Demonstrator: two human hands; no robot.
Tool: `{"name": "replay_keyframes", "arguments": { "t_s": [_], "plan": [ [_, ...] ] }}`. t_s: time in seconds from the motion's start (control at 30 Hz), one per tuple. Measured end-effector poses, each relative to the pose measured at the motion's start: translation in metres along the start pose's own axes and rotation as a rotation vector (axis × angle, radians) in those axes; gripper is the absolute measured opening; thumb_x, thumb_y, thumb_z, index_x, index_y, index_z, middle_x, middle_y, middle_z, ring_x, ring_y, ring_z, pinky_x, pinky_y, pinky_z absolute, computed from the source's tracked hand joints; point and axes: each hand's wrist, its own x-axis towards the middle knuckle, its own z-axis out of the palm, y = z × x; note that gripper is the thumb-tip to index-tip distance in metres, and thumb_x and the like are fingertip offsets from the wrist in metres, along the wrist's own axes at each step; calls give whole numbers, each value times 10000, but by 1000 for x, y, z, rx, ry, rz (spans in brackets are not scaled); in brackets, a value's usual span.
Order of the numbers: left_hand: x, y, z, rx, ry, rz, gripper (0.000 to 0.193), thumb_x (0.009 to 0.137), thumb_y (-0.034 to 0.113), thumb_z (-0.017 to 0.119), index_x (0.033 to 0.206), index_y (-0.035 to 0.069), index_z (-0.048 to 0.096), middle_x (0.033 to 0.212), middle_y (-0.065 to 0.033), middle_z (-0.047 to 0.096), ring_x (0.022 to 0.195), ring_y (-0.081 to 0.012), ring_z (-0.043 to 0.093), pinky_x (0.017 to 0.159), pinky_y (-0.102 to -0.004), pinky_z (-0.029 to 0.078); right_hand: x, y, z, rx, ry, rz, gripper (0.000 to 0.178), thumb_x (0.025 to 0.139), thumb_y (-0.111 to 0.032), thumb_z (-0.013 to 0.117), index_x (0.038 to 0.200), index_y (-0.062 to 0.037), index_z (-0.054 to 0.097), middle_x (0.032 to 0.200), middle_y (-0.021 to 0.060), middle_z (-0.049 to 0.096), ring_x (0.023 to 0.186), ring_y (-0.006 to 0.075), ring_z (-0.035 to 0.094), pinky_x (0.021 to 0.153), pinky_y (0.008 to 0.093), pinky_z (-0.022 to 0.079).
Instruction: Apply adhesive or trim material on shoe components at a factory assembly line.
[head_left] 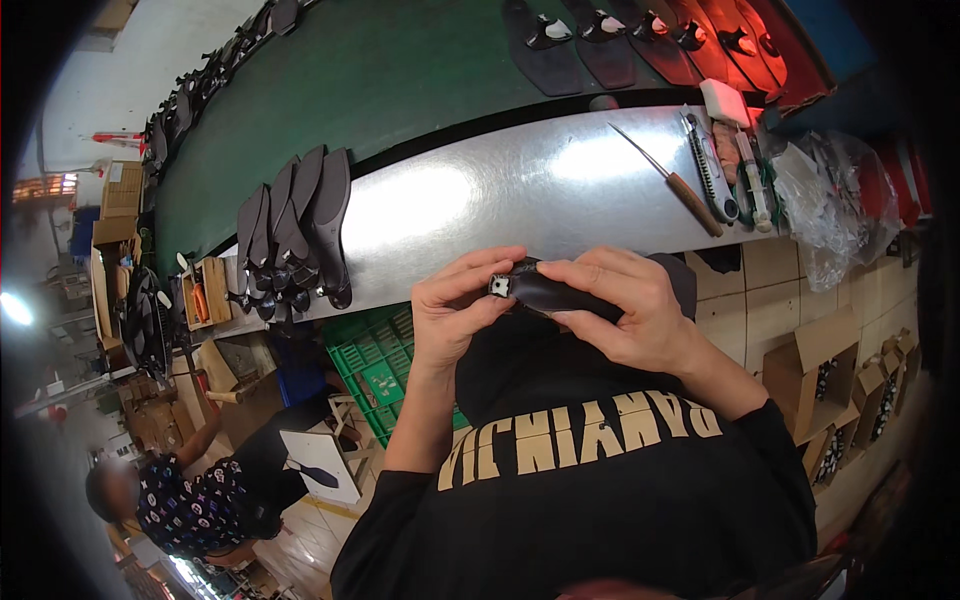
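Note:
Between my two hands, close to my body at the near edge of the metal bench, is a dark heeled shoe sole (pixel 545 292). Its small square heel end, with a white patch, faces left. My left hand (pixel 447 305) pinches that end between fingers and thumb. My right hand (pixel 635 305) wraps round the other end, its thumb and fingertips pressing on the dark surface. Part of the sole is hidden under the right fingers.
Dark heeled soles (pixel 290 230) lie piled left on the metal bench (pixel 480 190). An awl (pixel 690 202), a cutter knife (pixel 708 170) and a syringe (pixel 752 180) lie right. More soles (pixel 585 55) line the green belt (pixel 400 70). A green crate (pixel 375 370) stands below; a co-worker (pixel 200 505) sits left.

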Motion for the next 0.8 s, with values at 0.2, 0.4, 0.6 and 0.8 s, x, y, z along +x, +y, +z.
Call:
{"name": "replay_keyframes", "arguments": {
  "t_s": [0.2,0.4,0.6,0.8],
  "plan": [
    [0,-1,-9,79,-117,22,412,722,-120,640,1121,-24,671,1286,-278,544,1156,-294,579,927,-325,487,2,-2,-3,-103,-31,-57,401,716,-64,739,1101,-25,634,827,106,609,755,277,620,662,362,489],
    [2,6,-6,152,-190,40,445,692,-147,587,1110,-23,678,1320,-276,523,1175,-291,572,930,-297,463,-1,-2,0,-161,-36,-68,405,711,-65,737,1099,-24,630,848,103,606,772,278,615,685,377,489],
    [0,5,6,283,-189,56,409,752,-144,577,1133,-23,666,1333,-255,520,1168,-238,573,860,-259,494,-1,-2,-1,-170,-86,37,394,743,-77,709,1120,-14,613,852,112,607,755,294,608,666,378,485],
    [-6,-4,19,69,9,-243,435,896,-83,470,1317,14,526,1413,-163,459,1151,-202,569,791,-263,580,-6,16,6,98,-5,211,249,767,-63,679,1014,-46,652,837,106,620,722,291,614,645,362,484]
  ]
}}
